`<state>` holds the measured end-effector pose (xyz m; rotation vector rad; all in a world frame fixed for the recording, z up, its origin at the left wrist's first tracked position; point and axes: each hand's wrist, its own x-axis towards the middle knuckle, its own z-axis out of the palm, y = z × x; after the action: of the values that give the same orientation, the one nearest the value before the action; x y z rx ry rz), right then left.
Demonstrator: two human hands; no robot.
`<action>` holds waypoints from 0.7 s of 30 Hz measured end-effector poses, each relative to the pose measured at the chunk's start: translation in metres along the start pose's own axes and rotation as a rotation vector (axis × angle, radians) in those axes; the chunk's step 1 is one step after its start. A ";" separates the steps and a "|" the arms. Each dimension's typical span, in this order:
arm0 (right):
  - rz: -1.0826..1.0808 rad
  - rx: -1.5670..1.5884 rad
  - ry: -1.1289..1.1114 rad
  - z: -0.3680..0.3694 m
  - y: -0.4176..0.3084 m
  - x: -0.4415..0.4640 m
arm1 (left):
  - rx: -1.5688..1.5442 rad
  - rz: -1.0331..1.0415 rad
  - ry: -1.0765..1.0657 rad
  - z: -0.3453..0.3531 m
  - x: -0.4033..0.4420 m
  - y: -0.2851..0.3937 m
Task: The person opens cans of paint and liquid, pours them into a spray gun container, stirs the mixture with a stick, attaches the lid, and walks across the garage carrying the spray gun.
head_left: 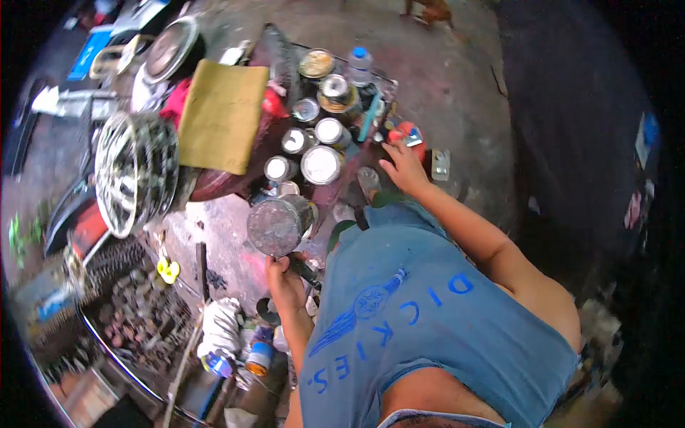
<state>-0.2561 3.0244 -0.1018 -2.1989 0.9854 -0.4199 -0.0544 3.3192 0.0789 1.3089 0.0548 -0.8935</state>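
Note:
My left hand (282,279) is closed at the lower edge of a tin can (274,227), whose round, dull grey end faces up toward me. Most of the fingers are hidden below the can. My right hand (405,168) reaches forward with its fingers apart and nothing in them. Just past its fingertips lies a red-orange object (412,133) with a small shiny piece on top, too blurred to name. Between and ahead of my hands stand several cans, among them a wide one with a bright top (321,165) and a smaller one (329,131).
A clear bottle (360,65) with a blue cap stands behind the cans. Left of them lie a yellowish sheet (222,118) and a round fan grille (135,175). Farther down sit a tray of stones (146,310) and a white cloth bundle (221,324). An animal's legs (430,11) show at the top.

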 end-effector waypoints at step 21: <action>1.018 0.539 -0.421 -0.002 0.056 -0.323 | 0.308 -0.325 -0.608 0.130 0.052 -0.069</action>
<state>-0.5007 3.2389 -0.1446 -1.0380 1.3782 0.2320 -0.1172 3.1821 0.0370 1.2751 -0.3678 -1.5973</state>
